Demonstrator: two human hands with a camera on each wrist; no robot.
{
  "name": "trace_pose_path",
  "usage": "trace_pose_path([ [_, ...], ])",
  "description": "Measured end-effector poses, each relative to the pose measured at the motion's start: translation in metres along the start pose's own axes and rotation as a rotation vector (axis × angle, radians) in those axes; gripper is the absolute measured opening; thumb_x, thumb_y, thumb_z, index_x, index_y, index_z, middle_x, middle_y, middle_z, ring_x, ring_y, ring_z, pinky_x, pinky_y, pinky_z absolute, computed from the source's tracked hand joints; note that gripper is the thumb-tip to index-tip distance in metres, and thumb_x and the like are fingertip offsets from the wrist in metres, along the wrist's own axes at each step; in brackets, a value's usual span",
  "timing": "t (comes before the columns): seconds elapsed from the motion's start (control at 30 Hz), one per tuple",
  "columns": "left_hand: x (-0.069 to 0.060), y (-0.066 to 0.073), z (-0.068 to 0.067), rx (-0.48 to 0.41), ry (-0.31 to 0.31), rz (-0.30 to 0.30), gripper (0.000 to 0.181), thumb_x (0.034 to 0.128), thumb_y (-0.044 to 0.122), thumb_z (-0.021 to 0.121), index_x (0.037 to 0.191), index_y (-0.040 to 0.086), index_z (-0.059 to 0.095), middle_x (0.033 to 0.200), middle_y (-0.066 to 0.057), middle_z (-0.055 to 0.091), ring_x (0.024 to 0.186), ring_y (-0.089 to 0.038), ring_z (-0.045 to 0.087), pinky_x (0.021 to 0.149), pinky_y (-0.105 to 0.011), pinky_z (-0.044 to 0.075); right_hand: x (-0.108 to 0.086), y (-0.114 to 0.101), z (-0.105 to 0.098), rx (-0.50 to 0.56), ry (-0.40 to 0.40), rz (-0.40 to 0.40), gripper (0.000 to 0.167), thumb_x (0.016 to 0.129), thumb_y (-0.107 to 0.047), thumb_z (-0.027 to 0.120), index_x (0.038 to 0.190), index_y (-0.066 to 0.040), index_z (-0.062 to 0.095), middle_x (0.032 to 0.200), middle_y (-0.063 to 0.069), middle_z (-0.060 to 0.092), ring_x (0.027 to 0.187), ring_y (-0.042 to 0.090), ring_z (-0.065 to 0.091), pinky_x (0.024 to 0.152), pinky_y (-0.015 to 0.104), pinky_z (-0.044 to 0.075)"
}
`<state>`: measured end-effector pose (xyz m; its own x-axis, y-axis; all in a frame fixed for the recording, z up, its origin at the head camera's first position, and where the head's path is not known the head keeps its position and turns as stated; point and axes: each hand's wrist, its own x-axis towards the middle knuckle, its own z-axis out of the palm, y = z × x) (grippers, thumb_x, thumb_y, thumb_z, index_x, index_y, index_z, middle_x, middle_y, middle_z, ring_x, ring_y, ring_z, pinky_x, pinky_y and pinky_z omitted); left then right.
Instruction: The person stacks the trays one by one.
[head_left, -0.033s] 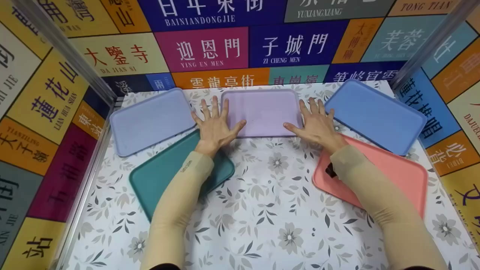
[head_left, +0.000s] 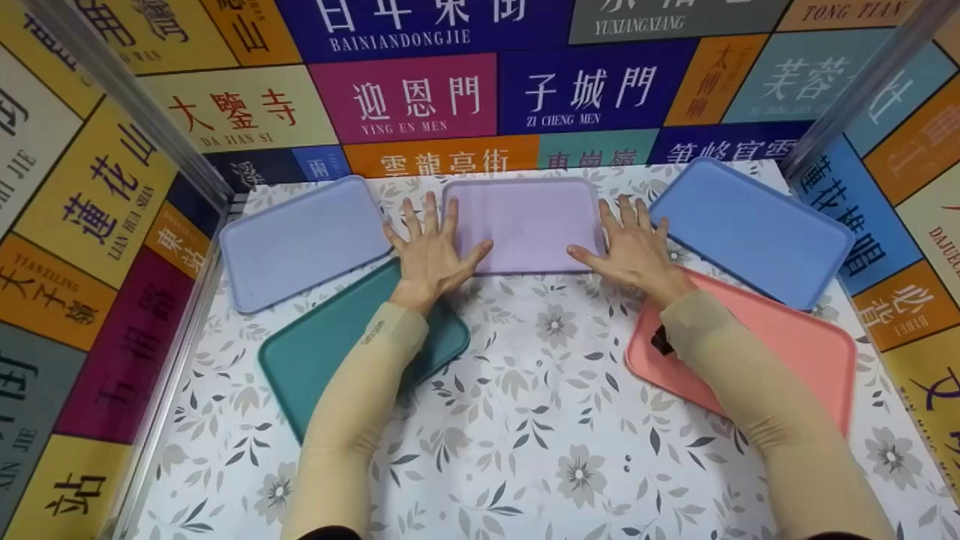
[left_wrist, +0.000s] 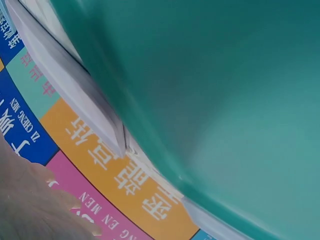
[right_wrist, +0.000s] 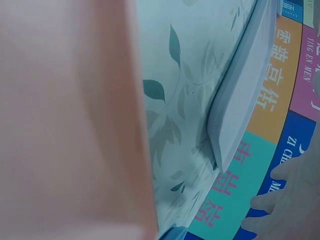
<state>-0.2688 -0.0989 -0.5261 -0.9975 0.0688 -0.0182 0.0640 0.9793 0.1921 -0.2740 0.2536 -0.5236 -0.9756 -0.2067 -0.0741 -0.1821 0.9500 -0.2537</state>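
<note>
The fingers of your left hand (head_left: 435, 255) and right hand (head_left: 637, 251) are spread wide at the two ends of the pale lilac, rectangular, plastic-looking tray (head_left: 525, 225), thumbs over it; whether they press it, you cannot tell. Left of the lilac tray lies a pale periwinkle rectangular tray (head_left: 300, 244); right of it, a mid-blue rectangular tray (head_left: 757, 232). Nearer you than the lilac tray sit a deep green tray (head_left: 315, 352) and a coral-pink tray (head_left: 802, 345); between these, the white floral surface (head_left: 540, 420) runs toward you from its near edge.
</note>
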Motion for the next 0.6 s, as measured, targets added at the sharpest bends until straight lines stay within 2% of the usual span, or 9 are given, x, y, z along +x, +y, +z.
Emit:
trace_pose_path([
  [0.23,-0.003,0.004,0.002,-0.012,-0.008,-0.003,0.11,0.0964,0.095,0.03,0.182,0.03,0.01,0.192,-0.012,-0.003,0.175,-0.056,-0.005,0.131,-0.091,0.001,-0.004,0.001,0.001,0.023,-0.028,0.005,0.12,0.098,-0.094,0.042,0.181,-0.011,0.017,0.187,0.031,0.011,0.173,0.06,0.005,0.132,0.09,0.006],
  [0.37,-0.004,0.007,-0.004,-0.074,-0.013,0.003,0.11,0.0953,0.095,0.034,0.182,0.029,0.015,0.192,-0.014,0.001,0.175,-0.056,-0.002,0.132,-0.089,-0.003,-0.005,0.004,-0.007,0.065,-0.047,0.017,0.119,0.099,-0.092,0.045,0.18,-0.009,0.018,0.186,0.03,0.014,0.172,0.06,0.008,0.132,0.088,0.007],
  [0.47,-0.004,0.008,-0.009,-0.146,-0.026,0.008,0.109,0.096,0.092,0.037,0.182,0.029,0.015,0.191,-0.017,0.007,0.175,-0.056,0.003,0.135,-0.086,0.002,-0.005,0.006,-0.015,0.127,-0.074,0.025,0.117,0.1,-0.089,0.048,0.18,-0.008,0.02,0.185,0.032,0.019,0.171,0.06,0.014,0.134,0.086,0.013],
  [0.6,-0.004,0.007,-0.015,-0.237,-0.04,0.007,0.107,0.0987,0.087,0.043,0.182,0.024,0.018,0.189,-0.021,0.019,0.174,-0.055,0.017,0.138,-0.077,0.02,-0.004,0.007,-0.026,0.226,-0.125,0.044,0.116,0.101,-0.086,0.052,0.18,-0.009,0.019,0.184,0.032,0.021,0.17,0.059,0.018,0.136,0.08,0.019],
])
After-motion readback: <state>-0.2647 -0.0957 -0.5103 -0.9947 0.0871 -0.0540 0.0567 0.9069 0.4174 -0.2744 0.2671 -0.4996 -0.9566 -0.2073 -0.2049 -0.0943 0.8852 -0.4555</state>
